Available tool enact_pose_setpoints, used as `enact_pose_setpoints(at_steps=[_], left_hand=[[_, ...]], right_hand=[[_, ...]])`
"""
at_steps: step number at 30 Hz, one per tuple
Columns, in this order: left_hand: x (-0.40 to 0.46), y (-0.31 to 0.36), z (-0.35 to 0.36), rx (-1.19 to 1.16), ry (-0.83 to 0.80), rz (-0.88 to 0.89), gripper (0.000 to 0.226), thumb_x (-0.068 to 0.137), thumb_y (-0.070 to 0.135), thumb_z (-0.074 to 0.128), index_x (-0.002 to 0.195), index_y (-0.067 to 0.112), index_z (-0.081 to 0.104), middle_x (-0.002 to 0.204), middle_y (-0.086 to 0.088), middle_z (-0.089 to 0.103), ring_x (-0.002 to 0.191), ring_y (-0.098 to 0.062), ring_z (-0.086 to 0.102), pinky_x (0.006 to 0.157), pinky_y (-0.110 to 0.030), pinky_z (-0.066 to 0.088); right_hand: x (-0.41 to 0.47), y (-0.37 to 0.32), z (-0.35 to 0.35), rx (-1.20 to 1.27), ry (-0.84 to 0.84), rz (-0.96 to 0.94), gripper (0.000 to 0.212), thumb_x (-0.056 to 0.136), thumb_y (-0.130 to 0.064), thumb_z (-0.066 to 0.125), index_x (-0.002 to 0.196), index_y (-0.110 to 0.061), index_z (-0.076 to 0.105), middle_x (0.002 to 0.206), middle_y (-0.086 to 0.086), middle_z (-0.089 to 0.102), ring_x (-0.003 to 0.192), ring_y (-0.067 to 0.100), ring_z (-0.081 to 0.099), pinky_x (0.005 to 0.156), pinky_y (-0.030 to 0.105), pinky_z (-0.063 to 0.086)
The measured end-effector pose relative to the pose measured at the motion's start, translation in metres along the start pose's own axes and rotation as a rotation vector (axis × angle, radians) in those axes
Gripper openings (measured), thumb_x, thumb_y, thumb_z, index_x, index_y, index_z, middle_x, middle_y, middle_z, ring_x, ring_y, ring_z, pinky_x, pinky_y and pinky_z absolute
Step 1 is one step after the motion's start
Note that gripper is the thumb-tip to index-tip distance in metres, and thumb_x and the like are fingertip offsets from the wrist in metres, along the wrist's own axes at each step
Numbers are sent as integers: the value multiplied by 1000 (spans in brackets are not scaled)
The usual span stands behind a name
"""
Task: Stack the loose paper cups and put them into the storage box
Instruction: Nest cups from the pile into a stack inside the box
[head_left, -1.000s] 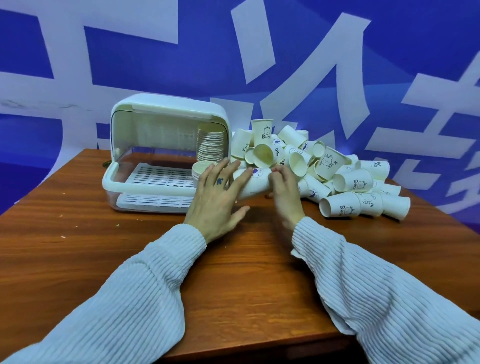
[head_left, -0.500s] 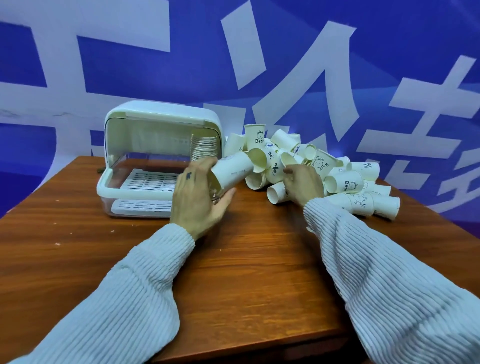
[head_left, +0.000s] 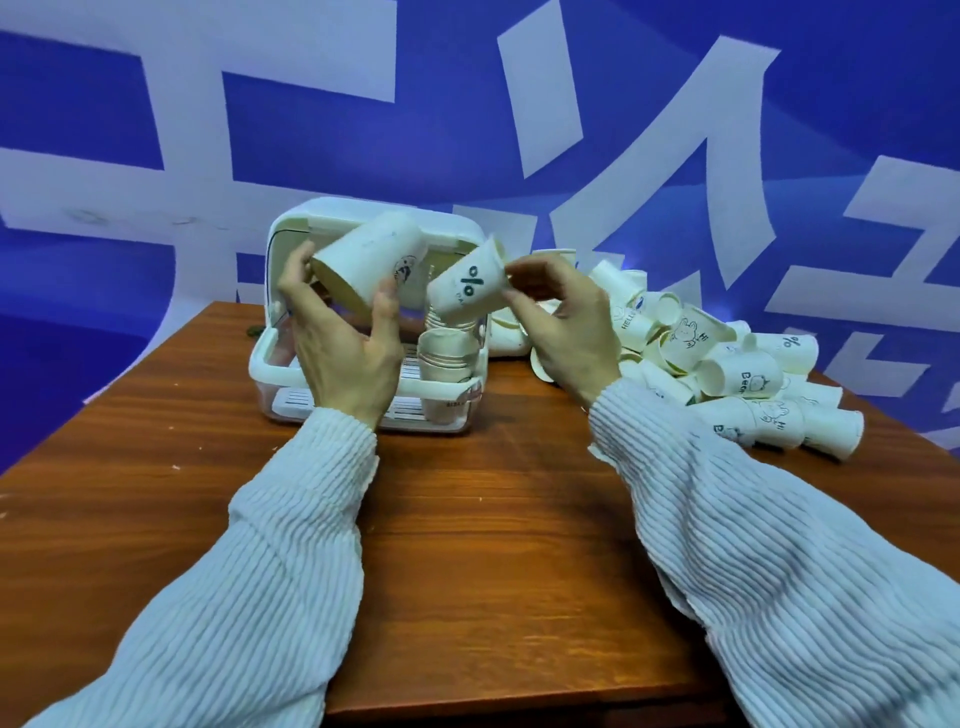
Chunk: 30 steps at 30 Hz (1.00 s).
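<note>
One wood-grain worktop (head_left: 467, 571) carries one white plastic storage box (head_left: 363, 410) with a slatted floor near its far edge, left of centre. Inside the box, at its right end, stand stacked cups (head_left: 447, 358). A heap of loose paper cups (head_left: 727, 364), too many to count, lies toward the far right corner. Two hands are raised above the box: the left hand (head_left: 348, 343) grips one tilted cup (head_left: 369, 265), the right hand (head_left: 566, 322) pinches one printed cup (head_left: 467, 283).

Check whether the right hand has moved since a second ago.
Yes. The right hand has risen off the table by the cup pile and now pinches a paper cup in front of the storage box.
</note>
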<state>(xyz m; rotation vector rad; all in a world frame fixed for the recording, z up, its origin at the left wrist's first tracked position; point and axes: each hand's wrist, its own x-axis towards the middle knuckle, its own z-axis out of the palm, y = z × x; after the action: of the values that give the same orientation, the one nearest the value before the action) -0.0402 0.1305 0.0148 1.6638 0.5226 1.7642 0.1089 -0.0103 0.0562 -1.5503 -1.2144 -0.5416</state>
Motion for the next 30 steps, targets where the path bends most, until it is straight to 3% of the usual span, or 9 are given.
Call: enact_pose_setpoints(at_steps=[2, 6, 9, 10, 14, 18, 20, 24, 30], left_hand=[[1, -3, 0, 28, 9, 2, 72, 94, 42, 66, 148, 10, 30, 144, -10, 43, 130, -22, 48, 103, -41, 48], [2, -6, 1, 73, -17, 30, 71, 95, 43, 65, 148, 8, 34, 142, -13, 41, 130, -20, 45, 100, -41, 50], [0, -6, 4, 120, -66, 81, 68, 98, 41, 64, 151, 9, 36, 146, -15, 41, 134, -22, 43, 105, -36, 44], [-1, -5, 4, 134, -87, 97, 67, 99, 40, 63, 153, 10, 35, 148, -14, 41, 135, -21, 41, 106, -32, 40], [-3, -2, 6, 101, -155, 112, 62, 103, 38, 57, 154, 13, 33, 155, -9, 43, 142, -22, 41, 109, -25, 34], [-1, -5, 11, 96, -120, 237, 44, 105, 22, 58, 144, 4, 47, 151, -19, 43, 137, 3, 33, 106, -1, 23], [1, -14, 18, 127, -166, 280, 40, 105, 21, 57, 142, 7, 50, 150, -19, 42, 134, -5, 38, 107, -9, 31], [4, -35, 36, 277, -360, 378, 42, 102, 16, 55, 143, 14, 50, 148, -12, 46, 135, -30, 47, 110, -48, 40], [14, -35, 37, 300, -430, 345, 49, 96, 18, 53, 145, 16, 48, 139, -9, 48, 124, -29, 50, 106, -48, 42]], right_hand=[[0, 1, 11, -62, -96, -19, 18, 89, -11, 73, 106, -17, 76, 96, -12, 75, 91, 4, 71, 87, 34, 58], [1, 9, 27, -185, -350, 61, 21, 90, -20, 69, 107, -32, 77, 103, -14, 77, 98, 3, 70, 92, 34, 56], [-8, 10, 34, -250, -513, 132, 27, 94, -15, 65, 113, -29, 78, 111, -15, 76, 99, 3, 66, 89, 6, 44], [-12, 9, 36, -264, -531, 142, 29, 95, -13, 62, 115, -27, 78, 113, -15, 75, 98, 3, 64, 85, 5, 42], [-13, 8, 40, -291, -556, 150, 33, 94, -13, 58, 118, -25, 77, 121, -6, 75, 110, 16, 65, 98, 33, 50], [-22, 12, 41, -304, -562, 122, 37, 93, -9, 57, 124, -19, 75, 131, 1, 66, 124, 22, 57, 108, 38, 44], [-28, 13, 41, -271, -567, 115, 42, 91, -8, 57, 128, -19, 73, 129, 0, 66, 120, 21, 61, 105, 39, 47], [-30, 15, 39, -233, -550, 117, 42, 90, -7, 58, 127, -18, 73, 127, 0, 65, 119, 19, 61, 107, 40, 47], [-36, 18, 31, -174, -458, 181, 28, 91, -11, 64, 113, -24, 75, 124, -6, 53, 120, 10, 55, 105, 28, 43]])
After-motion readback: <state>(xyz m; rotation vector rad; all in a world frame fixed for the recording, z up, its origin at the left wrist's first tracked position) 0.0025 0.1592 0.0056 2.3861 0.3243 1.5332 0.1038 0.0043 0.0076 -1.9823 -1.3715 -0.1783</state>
